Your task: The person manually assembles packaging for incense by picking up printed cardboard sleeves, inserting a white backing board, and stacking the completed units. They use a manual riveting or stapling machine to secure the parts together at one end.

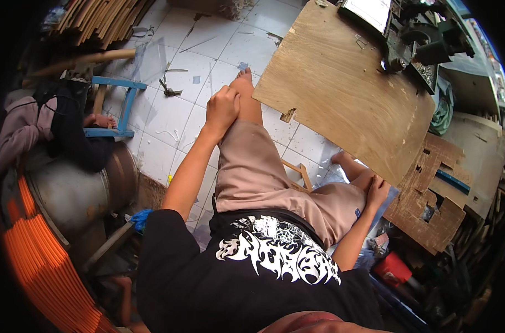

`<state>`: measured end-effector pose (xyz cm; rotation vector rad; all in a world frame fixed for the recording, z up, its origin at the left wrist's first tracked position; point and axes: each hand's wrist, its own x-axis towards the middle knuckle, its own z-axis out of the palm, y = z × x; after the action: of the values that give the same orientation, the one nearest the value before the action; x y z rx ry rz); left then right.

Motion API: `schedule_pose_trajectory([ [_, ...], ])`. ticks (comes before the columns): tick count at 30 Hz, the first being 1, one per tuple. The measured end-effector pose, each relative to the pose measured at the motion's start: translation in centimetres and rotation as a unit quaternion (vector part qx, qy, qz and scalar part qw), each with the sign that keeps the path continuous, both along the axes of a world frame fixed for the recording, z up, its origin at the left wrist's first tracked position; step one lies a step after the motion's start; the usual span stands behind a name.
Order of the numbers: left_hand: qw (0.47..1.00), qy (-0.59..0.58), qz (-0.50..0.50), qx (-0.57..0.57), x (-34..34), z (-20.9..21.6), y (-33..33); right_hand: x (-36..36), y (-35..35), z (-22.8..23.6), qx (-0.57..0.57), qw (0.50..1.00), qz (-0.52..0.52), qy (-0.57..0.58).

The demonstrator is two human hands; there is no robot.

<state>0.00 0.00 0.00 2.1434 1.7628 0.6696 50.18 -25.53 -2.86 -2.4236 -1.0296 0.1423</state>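
Note:
My left hand (223, 106) rests on my bare left knee with its fingers curled into a loose fist. Nothing shows in it. My right hand (378, 192) lies over my right knee, beside the near edge of a brown wooden tabletop (341, 83). Its fingers bend down and are partly hidden, so I cannot tell whether they are closed. A dark sewing machine (424, 47) stands on the tabletop's far right. A small bent wire piece (360, 41) lies near it. The tabletop has a ragged notch (287, 115) in its left edge.
A blue stool frame (125, 105) and another person's foot (104, 121) are to my left, near a large metal drum (77, 180) and orange slats (50, 261). Scraps lie on the white tiles (200, 53). A cut-out wooden board (430, 194) and red container (393, 269) are at right.

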Motion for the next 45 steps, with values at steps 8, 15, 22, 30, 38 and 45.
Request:
schedule_pose_trajectory([
  [8,0.89,-0.032,-0.454,0.019,2.5,3.1,-6.4,1.0,-0.7,-0.5,0.021,1.0,-0.001,0.004],
  [15,0.934,0.34,-0.087,-0.071,-2.1,0.2,8.3,0.4,-1.2,0.3,0.011,0.999,-0.014,0.03],
  [22,0.855,0.042,-0.499,-0.133,-0.4,1.4,0.4,1.4,-2.5,-1.4,0.022,0.999,-0.021,0.018],
  [30,0.988,0.035,-0.056,-0.14,-0.6,-4.1,14.4,2.0,-3.3,-1.6,0.033,0.999,-0.02,-0.019],
  [38,0.617,-0.649,0.245,-0.372,8.3,-16.7,20.3,1.3,-1.3,-1.0,-0.028,0.998,-0.056,-0.003],
  [45,0.573,-0.521,0.451,-0.444,13.4,-29.4,15.6,4.5,-4.5,-1.1,-0.139,0.983,-0.111,-0.035],
])
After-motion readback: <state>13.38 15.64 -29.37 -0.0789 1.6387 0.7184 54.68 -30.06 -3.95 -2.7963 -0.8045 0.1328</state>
